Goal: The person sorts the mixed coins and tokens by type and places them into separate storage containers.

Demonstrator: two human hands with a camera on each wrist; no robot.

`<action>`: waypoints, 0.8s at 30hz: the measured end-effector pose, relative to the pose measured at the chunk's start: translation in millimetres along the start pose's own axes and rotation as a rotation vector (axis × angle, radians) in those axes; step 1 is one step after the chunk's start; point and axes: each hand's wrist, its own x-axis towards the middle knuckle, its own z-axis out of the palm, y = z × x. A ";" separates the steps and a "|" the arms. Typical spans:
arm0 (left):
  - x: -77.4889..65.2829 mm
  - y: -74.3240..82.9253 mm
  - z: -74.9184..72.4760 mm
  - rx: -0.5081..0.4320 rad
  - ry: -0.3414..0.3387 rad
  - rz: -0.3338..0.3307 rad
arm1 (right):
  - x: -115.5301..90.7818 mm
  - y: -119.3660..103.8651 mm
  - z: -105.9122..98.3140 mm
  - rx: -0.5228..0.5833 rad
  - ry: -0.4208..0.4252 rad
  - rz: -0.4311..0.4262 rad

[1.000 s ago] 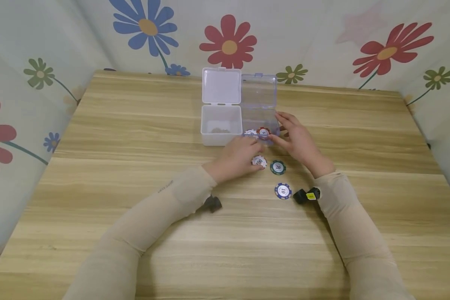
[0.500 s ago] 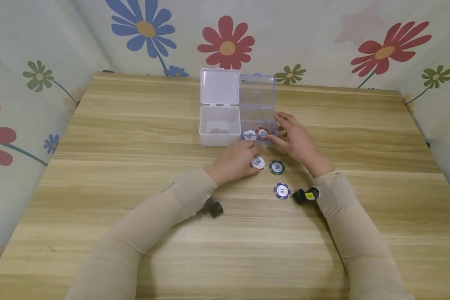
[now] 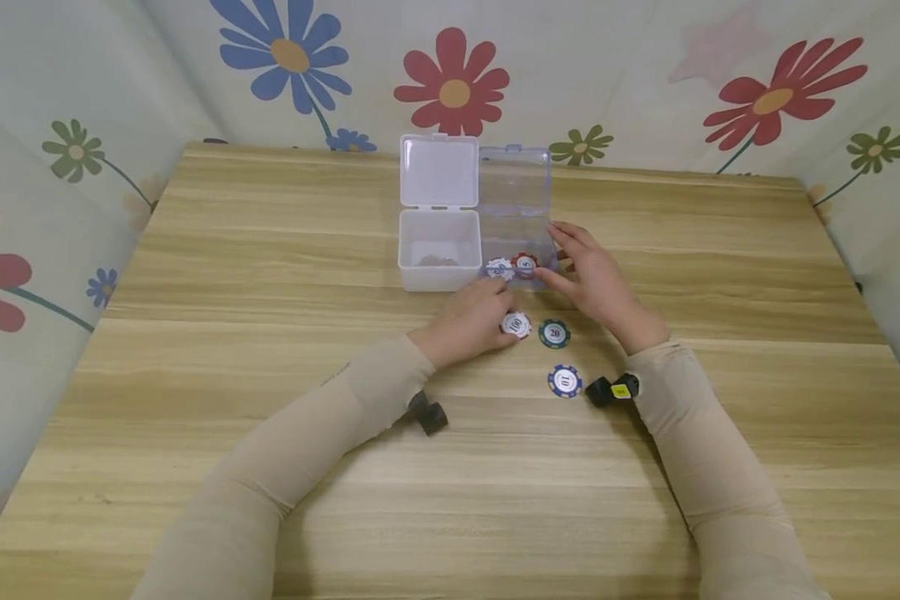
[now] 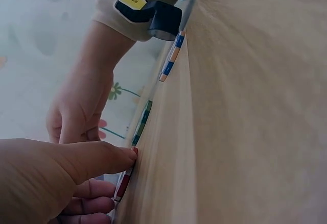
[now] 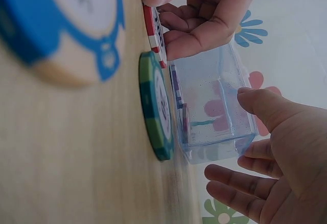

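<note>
My left hand [image 3: 465,323] pinches the edge of a red-and-white poker chip [image 3: 517,325] marked 100, low at the table. In the left wrist view, its thumb [image 4: 110,158] presses one edge of the chip and curled fingers meet the other. My right hand [image 3: 607,287] holds the front right corner of a clear plastic box [image 5: 209,101], thumb at the front rim and fingers along the side. Inside that box lie a white-faced chip [image 3: 498,269] and a red chip [image 3: 526,265] marked 5. A green chip [image 3: 554,334] marked 20 rests between my hands.
A blue chip [image 3: 566,382] marked 10 lies nearer me, beside the right wrist camera [image 3: 602,392]. Left of the clear box stands a white box [image 3: 441,280] with its lid [image 3: 441,172] raised and small pale things inside. The wooden table [image 3: 270,242] ends at a flowered curtain.
My left fingers have drawn back slightly from the clear box's front, and more of the 100 chip's face shows. The right hand stays at the box corner.
</note>
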 end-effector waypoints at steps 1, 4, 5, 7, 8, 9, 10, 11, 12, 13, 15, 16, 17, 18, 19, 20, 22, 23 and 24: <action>0.0 -0.3 0.2 0.001 -0.001 0.000 | 0.2 0.5 0.3 0.001 0.000 0.000; 0.0 -1.0 0.4 0.003 -0.005 0.003 | 0.2 0.2 0.4 0.001 -0.002 0.002; -0.1 -1.2 0.3 0.001 -0.007 0.004 | 0.1 0.1 0.4 0.005 -0.002 0.001; -0.2 -1.6 0.1 -0.006 -0.009 0.006 | -0.2 -0.3 0.3 0.005 0.000 0.002; -0.3 -1.9 -0.1 -0.013 -0.009 0.005 | -0.1 -0.5 0.4 0.005 0.001 0.002; -0.5 -2.4 -0.1 -0.020 -0.006 0.005 | -0.2 -0.4 0.5 0.005 0.001 0.002; -0.7 -2.6 -0.7 -0.026 -0.004 0.007 | -0.4 -0.5 0.5 0.004 0.002 0.003; -0.9 -3.0 -1.3 -0.032 0.000 0.010 | -0.3 -0.5 0.6 0.005 0.002 0.003; -1.3 -3.1 -2.2 -0.038 0.003 0.012 | -0.4 -0.7 0.4 0.004 0.001 0.004; -1.6 -3.1 -3.2 -0.046 0.004 0.012 | -0.5 -0.8 0.5 0.003 0.000 0.004; -2.2 -3.0 -5.4 -0.060 0.003 0.017 | -0.7 -1.2 0.3 0.004 -0.001 0.006; -2.4 -2.8 -6.5 -0.064 0.000 0.019 | -0.8 -1.5 0.2 0.003 -0.002 0.007; -2.5 -2.6 -7.3 -0.069 -0.002 0.021 | -0.9 -1.9 0.0 0.002 -0.002 0.008; -2.5 -2.4 -8.0 -0.074 -0.006 0.021 | -1.0 -2.2 -0.1 0.001 -0.002 0.009; -2.5 -2.4 -8.3 -0.076 -0.009 0.023 | -1.0 -2.4 -0.1 -0.002 -0.003 0.009; -2.4 -2.4 -8.7 -0.077 -0.009 0.026 | -1.0 -2.8 -0.3 -0.002 -0.004 0.010; -2.3 -2.6 -9.3 -0.073 -0.006 0.030 | -0.9 -3.3 -0.4 -0.004 -0.005 0.010; -2.2 -2.6 -9.7 -0.071 -0.005 0.032 | -0.8 -3.6 -0.5 -0.004 -0.006 0.010; -2.1 -2.7 -10.1 -0.069 -0.004 0.033 | -0.7 -3.7 -0.6 -0.004 -0.007 0.010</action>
